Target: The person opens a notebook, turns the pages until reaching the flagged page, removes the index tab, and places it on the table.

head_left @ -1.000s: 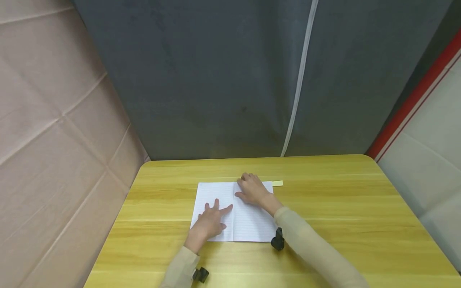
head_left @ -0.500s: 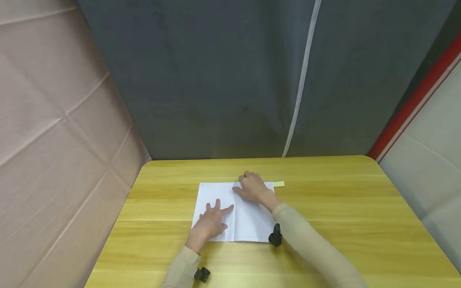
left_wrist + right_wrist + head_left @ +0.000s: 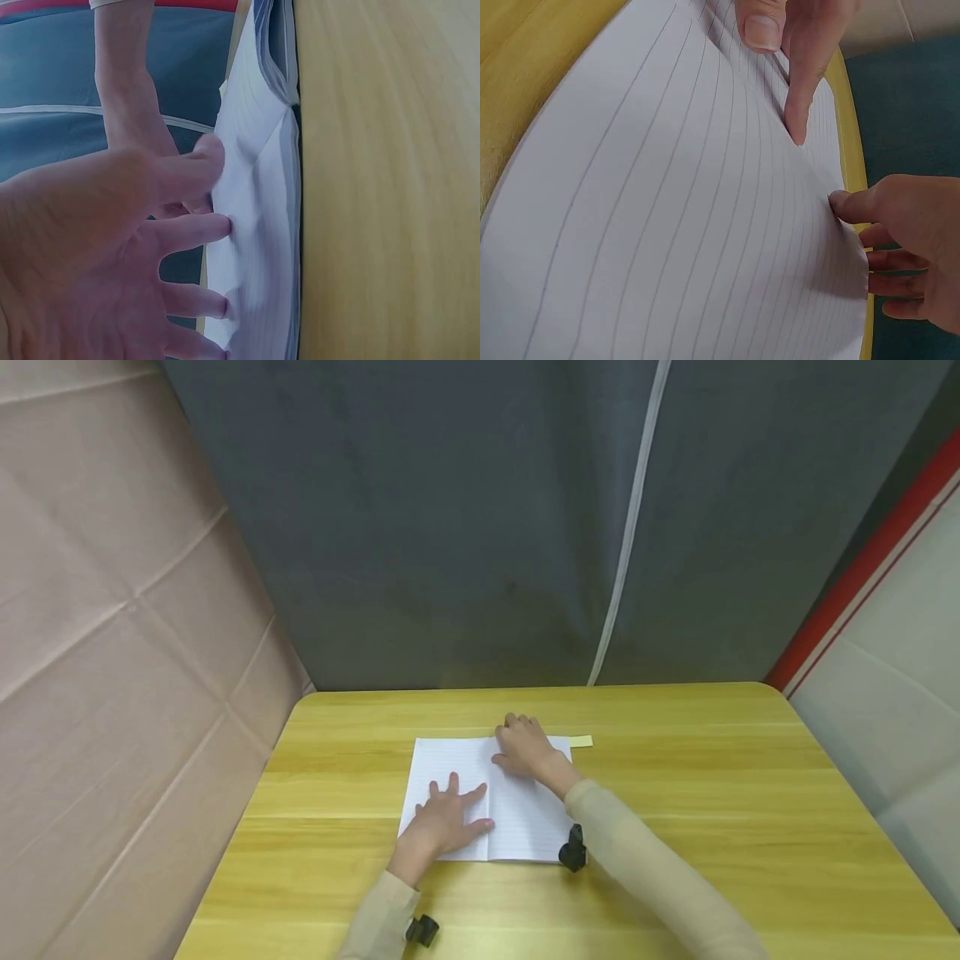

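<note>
Seen from the head: open notebook [image 3: 487, 799] flat on table [image 3: 675, 793], left hand [image 3: 444, 821] spread flat on its left page, right hand [image 3: 528, 750] pressing near the top of the fold, fingers relaxed, neither gripping.

From left wrist: thin white pages, light, floppy, easily creased.

From right wrist: ruled page [image 3: 675, 225] bowing upward; best taken at an edge.

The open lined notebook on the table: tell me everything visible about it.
The open white lined notebook lies flat on the yellow wooden table, spine running away from the person. Its pages look like thin paper with faint grey ruling and no writing visible. The left hand presses spread fingers on the left page; the right hand rests on the right page's far end. A small yellow tab shows at its far right corner.
</note>
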